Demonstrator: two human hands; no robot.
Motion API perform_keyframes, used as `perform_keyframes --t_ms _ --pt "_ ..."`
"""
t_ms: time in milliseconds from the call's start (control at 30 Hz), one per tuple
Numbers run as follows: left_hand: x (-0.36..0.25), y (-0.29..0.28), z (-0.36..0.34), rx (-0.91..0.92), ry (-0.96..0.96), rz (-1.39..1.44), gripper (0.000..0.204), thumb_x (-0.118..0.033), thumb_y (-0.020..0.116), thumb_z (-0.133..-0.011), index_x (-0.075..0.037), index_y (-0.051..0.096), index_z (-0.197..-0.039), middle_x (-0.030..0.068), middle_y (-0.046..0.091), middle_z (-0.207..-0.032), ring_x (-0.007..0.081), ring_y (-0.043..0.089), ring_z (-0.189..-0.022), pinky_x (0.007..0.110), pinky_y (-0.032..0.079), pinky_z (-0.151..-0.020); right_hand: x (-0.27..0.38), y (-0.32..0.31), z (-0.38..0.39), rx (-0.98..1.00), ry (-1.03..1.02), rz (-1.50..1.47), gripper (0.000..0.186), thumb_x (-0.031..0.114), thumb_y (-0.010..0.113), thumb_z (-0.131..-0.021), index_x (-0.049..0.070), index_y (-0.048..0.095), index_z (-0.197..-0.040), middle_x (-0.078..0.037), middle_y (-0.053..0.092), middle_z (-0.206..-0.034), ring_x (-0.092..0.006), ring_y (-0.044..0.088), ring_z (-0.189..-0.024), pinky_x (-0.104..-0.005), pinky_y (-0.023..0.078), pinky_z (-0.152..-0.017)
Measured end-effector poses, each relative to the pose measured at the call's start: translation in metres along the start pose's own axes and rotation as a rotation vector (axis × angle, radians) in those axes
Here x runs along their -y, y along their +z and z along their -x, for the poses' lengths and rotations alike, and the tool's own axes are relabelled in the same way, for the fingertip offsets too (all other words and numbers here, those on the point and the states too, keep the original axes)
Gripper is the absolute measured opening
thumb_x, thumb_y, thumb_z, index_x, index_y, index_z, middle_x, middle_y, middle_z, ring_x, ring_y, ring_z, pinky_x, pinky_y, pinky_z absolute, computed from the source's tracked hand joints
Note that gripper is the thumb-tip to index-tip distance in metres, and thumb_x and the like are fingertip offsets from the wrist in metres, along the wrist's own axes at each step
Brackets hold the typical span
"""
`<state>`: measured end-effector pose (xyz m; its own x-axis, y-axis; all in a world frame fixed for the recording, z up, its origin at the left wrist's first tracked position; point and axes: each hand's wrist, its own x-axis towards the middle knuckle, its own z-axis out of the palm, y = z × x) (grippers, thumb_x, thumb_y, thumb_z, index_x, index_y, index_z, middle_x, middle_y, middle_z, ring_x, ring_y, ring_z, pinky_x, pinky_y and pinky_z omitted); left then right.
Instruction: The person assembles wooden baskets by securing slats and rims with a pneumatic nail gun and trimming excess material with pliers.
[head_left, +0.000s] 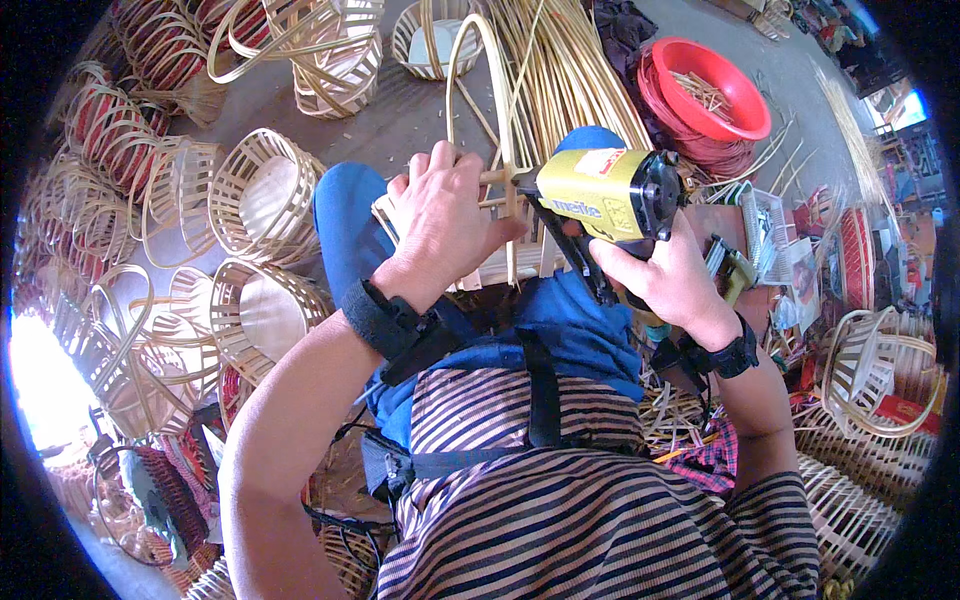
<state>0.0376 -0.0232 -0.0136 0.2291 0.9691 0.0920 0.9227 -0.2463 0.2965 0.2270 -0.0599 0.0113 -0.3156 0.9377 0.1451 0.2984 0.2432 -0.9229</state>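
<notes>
A small woven basket (497, 270) of pale strips rests in my lap between my knees, its tall bent handle (498, 75) rising away from me. The fingers of my left hand (440, 215) are curled over the basket's side near the foot of the handle, and the hand hides much of the weave. In my right hand (672, 278) is a yellow and black pneumatic nail gun (600, 190). Its nose is at the handle strip on the basket's rim, just right of my left hand; I cannot tell whether it touches.
Several finished baskets (268, 195) stand on the floor at left. Ahead lies a bundle of long thin strips (570, 75). A red basin (710, 90) with short sticks sits at far right, a white wire tray (766, 235) nearer. Another handled basket (868, 370) is at right.
</notes>
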Motion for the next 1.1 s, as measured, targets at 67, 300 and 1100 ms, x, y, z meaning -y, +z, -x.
perform_keyframes --t_ms 67,300,1100 --pt "-0.002 -0.001 -0.001 0.022 -0.008 -0.007 0.047 -0.040 0.070 -0.051 -0.006 0.054 -0.079 0.0076 0.044 -0.084 0.0247 0.042 -0.087 0.039 0.034 -0.070 0.001 0.001 0.000 -0.009 -0.012 -0.001 0.027 0.005 0.053 -0.068 -0.001 0.053 -0.094 -0.013 0.058 -0.087 -0.0225 0.056 -0.080 -0.0293 0.042 -0.074" --pt "0.008 -0.005 -0.004 0.077 -0.007 -0.038 0.050 -0.042 0.067 -0.053 -0.006 0.051 -0.085 0.0090 0.042 -0.092 0.0263 0.041 -0.091 0.039 0.034 -0.073 0.002 -0.002 0.001 0.053 -0.022 -0.043 0.033 0.002 0.052 -0.071 0.001 0.046 -0.103 -0.007 0.056 -0.088 -0.0121 0.053 -0.068 -0.0230 0.042 -0.060" --pt "-0.029 0.062 0.000 -0.066 0.293 0.097 0.019 -0.012 0.054 -0.068 -0.007 0.046 -0.085 0.0108 0.045 -0.079 0.0264 0.050 -0.075 0.037 0.044 -0.059 -0.297 -0.148 0.258 -0.609 1.176 0.931 0.033 0.017 0.052 -0.074 -0.001 0.047 -0.102 -0.014 0.055 -0.090 -0.0214 0.053 -0.077 -0.0294 0.042 -0.067"
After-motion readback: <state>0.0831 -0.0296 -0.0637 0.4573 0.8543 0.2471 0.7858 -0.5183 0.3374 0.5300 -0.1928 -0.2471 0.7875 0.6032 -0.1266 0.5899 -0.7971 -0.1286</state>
